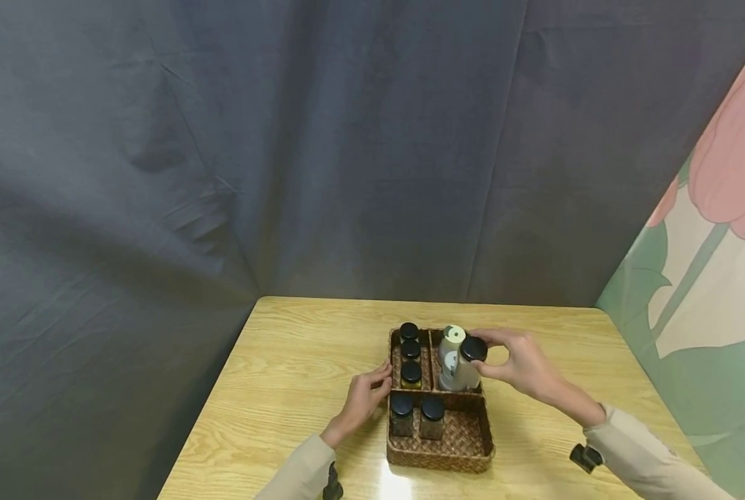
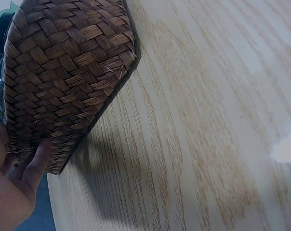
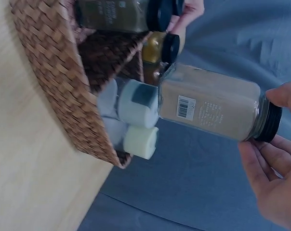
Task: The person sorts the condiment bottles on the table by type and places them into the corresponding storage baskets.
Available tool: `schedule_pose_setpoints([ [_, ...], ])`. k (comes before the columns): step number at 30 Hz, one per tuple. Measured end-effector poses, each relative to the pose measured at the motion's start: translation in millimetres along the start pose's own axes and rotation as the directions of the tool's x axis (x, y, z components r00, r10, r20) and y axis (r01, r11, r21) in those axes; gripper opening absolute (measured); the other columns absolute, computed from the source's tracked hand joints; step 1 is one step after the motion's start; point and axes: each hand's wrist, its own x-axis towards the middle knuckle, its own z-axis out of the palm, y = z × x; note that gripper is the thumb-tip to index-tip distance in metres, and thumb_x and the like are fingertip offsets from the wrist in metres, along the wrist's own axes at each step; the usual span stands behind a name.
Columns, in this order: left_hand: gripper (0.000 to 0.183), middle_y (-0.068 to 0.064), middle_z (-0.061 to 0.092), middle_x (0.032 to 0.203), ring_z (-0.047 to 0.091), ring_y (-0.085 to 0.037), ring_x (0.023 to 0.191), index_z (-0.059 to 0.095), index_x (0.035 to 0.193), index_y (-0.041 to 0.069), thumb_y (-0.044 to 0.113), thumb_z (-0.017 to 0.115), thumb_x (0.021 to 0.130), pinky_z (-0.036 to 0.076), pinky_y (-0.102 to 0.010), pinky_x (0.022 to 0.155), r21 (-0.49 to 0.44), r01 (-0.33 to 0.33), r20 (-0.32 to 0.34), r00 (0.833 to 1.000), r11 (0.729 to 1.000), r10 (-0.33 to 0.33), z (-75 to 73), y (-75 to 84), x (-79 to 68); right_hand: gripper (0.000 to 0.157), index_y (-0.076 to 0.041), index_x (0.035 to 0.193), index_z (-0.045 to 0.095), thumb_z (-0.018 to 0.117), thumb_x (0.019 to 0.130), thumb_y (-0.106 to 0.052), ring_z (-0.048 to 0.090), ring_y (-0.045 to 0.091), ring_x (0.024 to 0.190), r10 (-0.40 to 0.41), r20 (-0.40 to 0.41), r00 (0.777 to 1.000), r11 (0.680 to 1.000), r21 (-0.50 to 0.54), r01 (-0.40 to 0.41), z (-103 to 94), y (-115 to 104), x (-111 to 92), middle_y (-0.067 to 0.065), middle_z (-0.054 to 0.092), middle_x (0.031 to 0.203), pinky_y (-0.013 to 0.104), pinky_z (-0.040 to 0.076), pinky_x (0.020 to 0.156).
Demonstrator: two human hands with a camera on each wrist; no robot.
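My right hand (image 1: pixel 525 361) pinches the black lid of a square glass jar (image 3: pixel 210 103) filled with beige-grey powder, a barcode label on its side. The jar is held above the back right compartment of a woven basket (image 1: pixel 437 458). Under it, that compartment holds white bottles, one with a pale green cap (image 3: pixel 141 142) and another with a bluish-white cap (image 3: pixel 138 103). At the basket's left side, my left hand (image 1: pixel 364 397) holds the rim, one finger (image 2: pixel 38 163) against the outer wall.
Three black-lidded jars (image 1: pixel 411 373) line the back left compartment. Two more dark jars (image 1: pixel 432 417) stand in the front compartment's left part. The basket rests on a wooden table (image 1: pixel 285 375); a grey curtain (image 1: pixel 372 173) hangs behind, and a floral cloth (image 1: pixel 709 292) at right.
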Motion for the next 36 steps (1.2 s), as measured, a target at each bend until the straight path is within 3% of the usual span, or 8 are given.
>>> schedule_pose_setpoints([
  [8, 0.031, -0.027, 0.051, 0.136, 0.056, -0.038, 0.119, 0.058, 0.125, -0.015, -0.003, 0.059, 0.097, 0.056, -0.039, 0.085, -0.002, -0.004, -0.007, 1.0, 1.0, 0.004, -1.1, 0.5, 0.7, 0.046, 0.0, 0.118, 0.07, 0.084, 0.075, -0.01, 0.068, 0.014, 0.081, 0.009, 0.052, 0.999, 0.998, 0.065, -0.012, 12.1, 1, -14, 0.005, 0.073, 0.1, 0.026, 0.05, 0.06],
  [13, 0.031, -0.027, 0.051, 0.136, 0.057, -0.039, 0.119, 0.058, 0.125, -0.015, -0.002, 0.058, 0.098, 0.056, -0.039, 0.084, -0.005, -0.008, -0.004, 1.0, 1.0, 0.008, -1.3, -0.2, -0.1, 0.049, -0.001, 0.12, 0.07, 0.084, 0.074, -0.011, 0.066, 0.007, 0.082, -0.005, 0.092, 0.996, 0.997, 0.074, -0.002, 16.9, 2, -20, -0.001, 0.073, 0.098, 0.029, 0.054, 0.067],
  [19, 0.032, -0.025, 0.05, 0.138, 0.056, -0.036, 0.12, 0.058, 0.127, -0.014, 0.0, 0.058, 0.099, 0.056, -0.033, 0.085, -0.012, 0.01, 0.012, 1.0, 1.0, -0.01, -1.8, -0.7, -0.4, 0.045, -0.003, 0.118, 0.071, 0.082, 0.075, -0.011, 0.066, 0.008, 0.086, -0.03, 0.149, 0.988, 0.996, 0.091, 0.016, 18.9, 2, -25, -0.003, 0.072, 0.101, 0.034, 0.057, 0.072],
  [31, 0.032, -0.023, 0.051, 0.139, 0.057, -0.035, 0.12, 0.058, 0.128, -0.013, 0.0, 0.058, 0.099, 0.055, -0.032, 0.085, -0.004, 0.02, 0.019, 1.0, 1.0, -0.02, 0.4, -1.4, -0.1, 0.04, -0.006, 0.115, 0.071, 0.081, 0.077, -0.012, 0.064, 0.006, 0.088, -0.05, 0.296, 0.954, 0.987, 0.162, 0.001, 25.8, 4, -33, -0.002, 0.071, 0.103, 0.03, 0.057, 0.074],
  [36, 0.032, -0.025, 0.051, 0.138, 0.057, -0.036, 0.119, 0.058, 0.127, -0.013, 0.001, 0.058, 0.099, 0.056, -0.032, 0.084, 0.004, -0.003, 0.011, 1.0, 1.0, 0.003, -1.4, -1.0, -0.7, 0.04, -0.006, 0.117, 0.07, 0.08, 0.079, -0.013, 0.064, 0.009, 0.089, -0.035, 0.363, 0.931, 0.982, 0.185, -0.035, 34.4, 9, -36, 0.001, 0.071, 0.106, 0.036, 0.057, 0.073],
])
